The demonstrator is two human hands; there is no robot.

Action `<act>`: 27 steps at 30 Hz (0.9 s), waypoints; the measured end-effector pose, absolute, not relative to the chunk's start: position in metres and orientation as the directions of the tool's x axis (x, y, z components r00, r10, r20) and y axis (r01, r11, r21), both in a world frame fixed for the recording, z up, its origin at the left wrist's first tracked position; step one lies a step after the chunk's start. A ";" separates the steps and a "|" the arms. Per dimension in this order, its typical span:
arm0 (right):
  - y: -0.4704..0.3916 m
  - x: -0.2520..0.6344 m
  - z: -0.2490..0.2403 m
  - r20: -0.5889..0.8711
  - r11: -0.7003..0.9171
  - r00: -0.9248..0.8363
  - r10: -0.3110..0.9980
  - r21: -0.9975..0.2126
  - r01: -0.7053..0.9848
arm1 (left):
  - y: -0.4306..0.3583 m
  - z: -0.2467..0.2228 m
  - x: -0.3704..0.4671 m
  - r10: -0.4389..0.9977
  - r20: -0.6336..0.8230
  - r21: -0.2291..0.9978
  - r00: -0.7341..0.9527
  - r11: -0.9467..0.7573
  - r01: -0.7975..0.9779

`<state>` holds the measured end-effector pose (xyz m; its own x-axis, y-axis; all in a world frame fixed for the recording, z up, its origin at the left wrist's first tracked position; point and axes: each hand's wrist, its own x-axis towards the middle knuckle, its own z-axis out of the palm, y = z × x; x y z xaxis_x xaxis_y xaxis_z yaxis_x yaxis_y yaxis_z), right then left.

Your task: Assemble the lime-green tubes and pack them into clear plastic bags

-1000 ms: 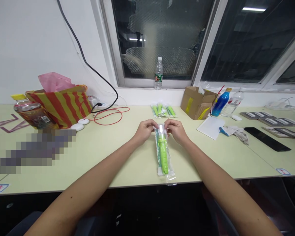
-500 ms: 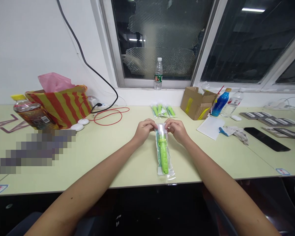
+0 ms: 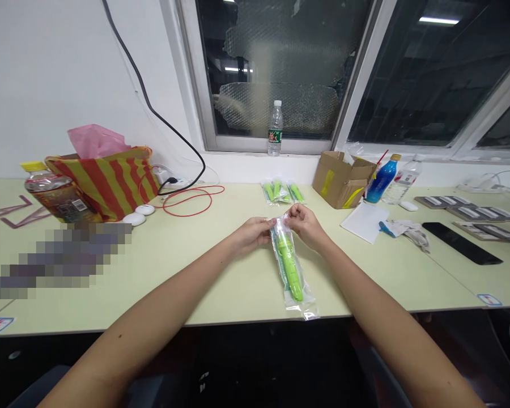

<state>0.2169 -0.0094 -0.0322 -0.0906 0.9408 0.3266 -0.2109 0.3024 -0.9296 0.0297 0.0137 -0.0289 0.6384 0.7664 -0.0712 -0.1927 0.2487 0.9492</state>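
A clear plastic packet (image 3: pixel 289 266) with a long green item inside lies at a slant near the table's front edge, its far end between my hands. My left hand (image 3: pixel 255 233) pinches the left side of that far end, fingers closed. On the right side of the same end, my right hand (image 3: pixel 302 222) grips the plastic between thumb and curled fingers. Beyond them, several similar green packets (image 3: pixel 281 192) lie together at the back of the table. Whether the packet's far end is sealed cannot be made out.
At the left stand a striped bag (image 3: pixel 110 184) and a yellow-capped bottle (image 3: pixel 59 192). A cardboard box (image 3: pixel 338 180), a blue bottle (image 3: pixel 381 180), white paper (image 3: pixel 365 222), a glove (image 3: pixel 410 231) and a black flat object (image 3: pixel 461 242) are on the right.
The packet has tilted, its near end swinging right. My left hand has moved slightly down and turned, its fingers lower beside the plastic. My right hand has shifted only a little.
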 end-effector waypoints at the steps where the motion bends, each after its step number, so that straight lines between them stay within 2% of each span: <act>1: -0.009 0.217 -0.032 0.297 0.271 -0.098 0.950 -0.938 -0.218 | 0.014 -0.030 0.029 0.759 -0.069 0.954 0.647 0.240 -0.180; 5: -0.009 0.219 -0.033 0.102 0.063 -0.212 0.972 -0.981 -0.183 | 0.016 -0.034 0.030 0.773 0.014 0.960 0.635 0.167 -0.224; 8: -0.008 0.221 -0.035 0.036 -0.008 -0.307 0.951 -0.990 -0.142 | 0.016 -0.034 0.031 0.784 0.078 0.949 0.616 0.131 -0.287; 12: -0.008 0.224 -0.039 0.086 0.056 -0.388 0.918 -0.994 -0.089 | 0.015 -0.033 0.030 0.761 0.092 0.960 0.643 0.104 -0.261; 16: -0.007 0.224 -0.040 0.182 0.140 -0.341 0.922 -0.980 -0.142 | 0.019 -0.034 0.028 0.768 0.070 0.982 0.637 0.061 -0.181; 23: -0.007 0.221 -0.042 0.168 0.104 -0.328 0.929 -0.974 -0.202 | 0.028 -0.038 0.026 0.769 0.087 0.986 0.633 0.025 -0.167; 27: -0.004 0.221 -0.046 0.159 0.087 -0.323 0.933 -0.970 -0.229 | 0.026 -0.035 0.026 0.742 0.125 0.973 0.659 0.039 -0.228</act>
<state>0.2213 -0.0038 -0.0457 -0.3228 0.9329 0.1595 -0.2288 0.0866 -0.9696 0.0258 0.0262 -0.0350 0.6589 0.7419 0.1246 -0.2280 0.0392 0.9729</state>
